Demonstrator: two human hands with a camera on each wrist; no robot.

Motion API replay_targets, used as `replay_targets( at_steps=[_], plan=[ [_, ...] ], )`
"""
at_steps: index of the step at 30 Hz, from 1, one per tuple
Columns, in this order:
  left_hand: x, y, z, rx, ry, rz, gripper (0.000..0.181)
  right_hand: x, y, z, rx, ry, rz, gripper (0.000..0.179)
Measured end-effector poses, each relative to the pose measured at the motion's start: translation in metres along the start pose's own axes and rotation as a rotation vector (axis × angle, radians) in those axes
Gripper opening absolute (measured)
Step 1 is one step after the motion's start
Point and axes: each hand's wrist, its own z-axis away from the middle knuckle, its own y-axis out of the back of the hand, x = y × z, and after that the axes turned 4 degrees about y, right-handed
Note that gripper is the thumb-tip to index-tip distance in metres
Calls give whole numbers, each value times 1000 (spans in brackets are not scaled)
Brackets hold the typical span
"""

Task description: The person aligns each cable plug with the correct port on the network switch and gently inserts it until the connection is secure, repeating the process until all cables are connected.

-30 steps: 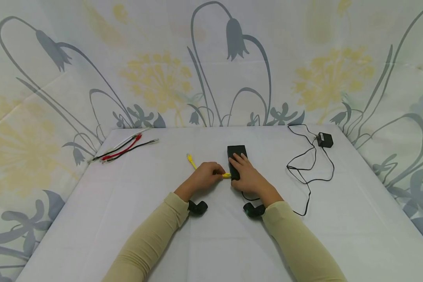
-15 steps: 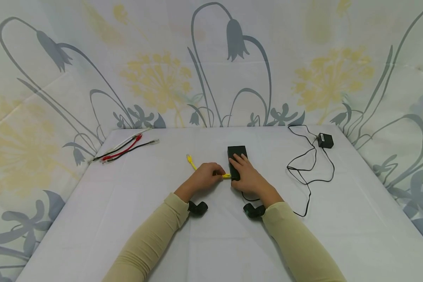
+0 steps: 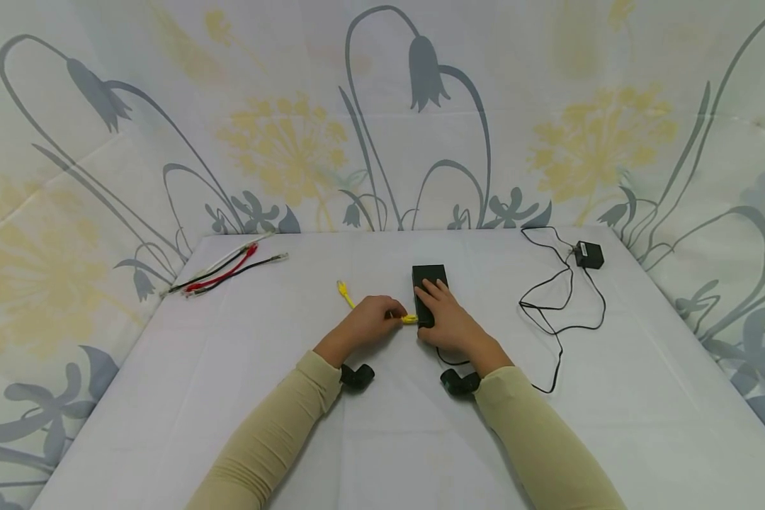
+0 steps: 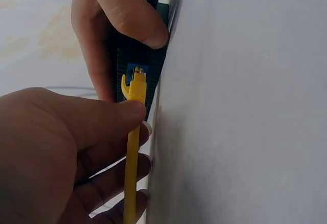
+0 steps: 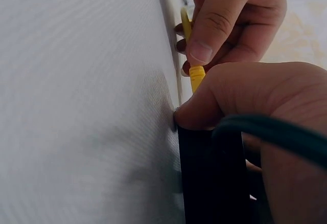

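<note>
A yellow Ethernet cable (image 4: 131,168) is pinched near its plug (image 4: 137,87) by the thumb and fingers of my left hand (image 3: 371,317). The plug points at a port (image 4: 131,70) in the vented side of a black network box (image 3: 428,272). Its metal-contact tip is at the port's mouth; how deep it sits I cannot tell. My right hand (image 3: 449,320) holds the box on the table, thumb (image 5: 196,112) at the near edge, other fingers across the top. Beyond my left hand, the cable's other end (image 3: 344,290) lies loose.
At the back left lie several short cables (image 3: 226,271), black, red and white. A black power adapter (image 3: 589,254) with a loosely looped thin cord (image 3: 559,329) lies at the back right. A thin black cord (image 3: 449,360) also shows below my right hand. Patterned fabric hangs behind the white table (image 3: 382,453).
Both hands, the yellow cable and the black box stay in nearly the same places. Only a slight shift of the whole head view shows.
</note>
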Motion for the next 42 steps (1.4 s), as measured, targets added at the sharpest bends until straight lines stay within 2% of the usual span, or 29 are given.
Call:
replay_targets(
  at_steps=[12, 18, 27, 42],
  plan=[
    [-11, 14, 2, 42, 71, 40, 21, 1, -2, -2, 1, 1, 16, 78],
    [-18, 21, 2, 64, 102, 40, 22, 1, -2, -2, 3, -5, 24, 79],
    [-29, 32, 4, 77, 184, 18, 23, -1, -3, -2, 2, -13, 18, 79],
    [-60, 52, 8, 132, 193, -2, 23, 0, -3, -1, 9, -3, 22, 79]
  ],
)
